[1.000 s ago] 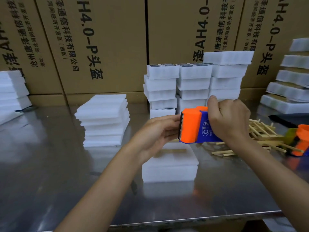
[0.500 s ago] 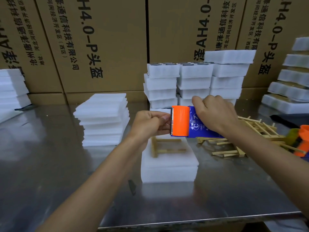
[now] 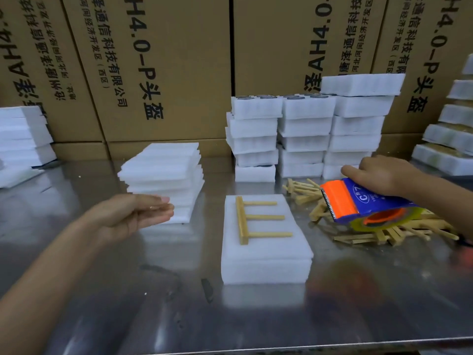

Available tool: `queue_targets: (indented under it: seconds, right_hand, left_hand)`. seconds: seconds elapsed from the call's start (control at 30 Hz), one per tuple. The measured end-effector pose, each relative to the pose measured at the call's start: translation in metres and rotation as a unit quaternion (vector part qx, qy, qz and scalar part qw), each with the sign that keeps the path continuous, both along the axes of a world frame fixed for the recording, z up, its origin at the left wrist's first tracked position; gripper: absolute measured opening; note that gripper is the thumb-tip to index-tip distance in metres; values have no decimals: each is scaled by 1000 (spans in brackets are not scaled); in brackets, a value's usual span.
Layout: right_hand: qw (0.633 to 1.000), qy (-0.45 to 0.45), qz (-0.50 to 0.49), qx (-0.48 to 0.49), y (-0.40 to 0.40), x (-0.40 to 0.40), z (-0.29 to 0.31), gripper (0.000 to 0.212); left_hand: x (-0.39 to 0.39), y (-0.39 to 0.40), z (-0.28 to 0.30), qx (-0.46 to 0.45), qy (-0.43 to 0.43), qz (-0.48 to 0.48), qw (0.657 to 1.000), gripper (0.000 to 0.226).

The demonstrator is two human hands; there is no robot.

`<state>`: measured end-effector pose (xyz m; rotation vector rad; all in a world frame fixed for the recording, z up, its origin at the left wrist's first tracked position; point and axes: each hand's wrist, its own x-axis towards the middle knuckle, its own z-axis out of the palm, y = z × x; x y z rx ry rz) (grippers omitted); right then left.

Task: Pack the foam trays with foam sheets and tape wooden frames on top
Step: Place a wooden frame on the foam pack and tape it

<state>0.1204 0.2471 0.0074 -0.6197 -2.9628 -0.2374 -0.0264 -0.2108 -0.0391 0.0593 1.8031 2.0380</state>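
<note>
A white foam tray (image 3: 266, 260) covered by a foam sheet lies in the middle of the steel table, with a comb-shaped wooden frame (image 3: 252, 219) on top. My right hand (image 3: 384, 175) grips an orange and blue tape dispenser (image 3: 358, 203) with a roll of clear tape, held over a heap of wooden frames (image 3: 371, 231) to the right of the tray. My left hand (image 3: 135, 213) hovers to the left of the tray, fingers straight, holding nothing, in front of a stack of foam sheets (image 3: 163, 175).
Stacked foam trays (image 3: 304, 134) stand behind the middle tray against large cardboard boxes (image 3: 166, 60). More foam stacks sit at the far left (image 3: 23, 134) and far right (image 3: 448, 142). The table's front edge (image 3: 281, 348) runs along the bottom.
My left hand let go of the dispenser and swung left, opening. My right hand carried the dispenser to the right, off the tray and over the frame heap. The frame on the tray is now uncovered.
</note>
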Motion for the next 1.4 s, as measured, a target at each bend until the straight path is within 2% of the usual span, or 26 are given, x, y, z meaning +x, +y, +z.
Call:
queue_targets:
  seconds: [0.1, 0.27, 0.4, 0.53, 0.67, 0.77, 0.8, 0.87, 0.9, 0.93, 0.97, 1.0, 1.07, 1.1, 1.17, 1.2, 1.27, 1.33, 1.4]
  right_hand:
    - [1000, -14, -9, 1, 4, -8, 0, 56]
    - [999, -20, -37, -6, 18, -10, 2, 58]
    - [997, -15, -60, -50, 20, -12, -9, 54]
    - [996, -25, -57, -67, 13, -20, -22, 50]
    - [996, -55, -62, -37, 14, -28, -25, 61]
    - [997, -61, -53, -7, 17, -28, -27, 66]
    - [997, -57, -51, 0, 18, -27, -29, 66]
    - [997, -53, -47, 13, 18, -27, -30, 65]
    - [997, -54, -46, 18, 17, -26, -31, 65]
    - [997, -57, -46, 22, 16, -26, -31, 66]
    - [997, -59, -45, 24, 15, -26, -31, 67]
    - [997, -61, -43, 25, 14, -26, -31, 68]
    - [997, -63, -40, 23, 14, -25, -30, 67]
    - [997, -65, -39, 22, 15, -24, -29, 67]
    - [997, -68, -36, 26, 15, -24, -28, 66]
    - [997, -66, -37, 28, 14, -24, -27, 66]
    - [997, -57, -37, 39, 12, -23, -25, 66]
    - [997, -52, -39, 40, 11, -21, -23, 65]
    - [998, -49, -50, 6, 12, -17, -21, 61]
  left_hand:
    - [0, 9, -13, -46, 52, 30, 997, 38]
    - [3, 33, -27, -125, 141, 69, 980, 28]
    - [-3, 45, -31, -189, 168, 99, 963, 25]
    - [-7, 57, -49, -319, 170, 47, 931, 30]
    - [4, 86, -70, -408, 244, -28, 879, 35]
    - [18, 106, -84, -406, 326, -83, 850, 30]
    - [22, 108, -90, -408, 370, -94, 829, 26]
    - [23, 107, -101, -466, 459, -90, 751, 26]
    - [22, 103, -105, -511, 469, -89, 715, 30]
    - [20, 98, -108, -548, 453, -93, 697, 36]
    - [19, 94, -107, -566, 435, -95, 694, 41]
    - [20, 90, -102, -559, 425, -87, 706, 47]
    - [20, 91, -85, -479, 451, -8, 753, 49]
    - [21, 96, -74, -428, 478, 49, 766, 44]
    - [27, 120, -49, -350, 537, 95, 761, 34]
    - [33, 139, -36, -323, 557, 69, 762, 32]
    - [46, 188, -19, -311, 550, -46, 773, 32]
    - [57, 233, -15, -319, 484, -185, 794, 31]
    - [60, 260, -24, -336, 421, -260, 801, 35]
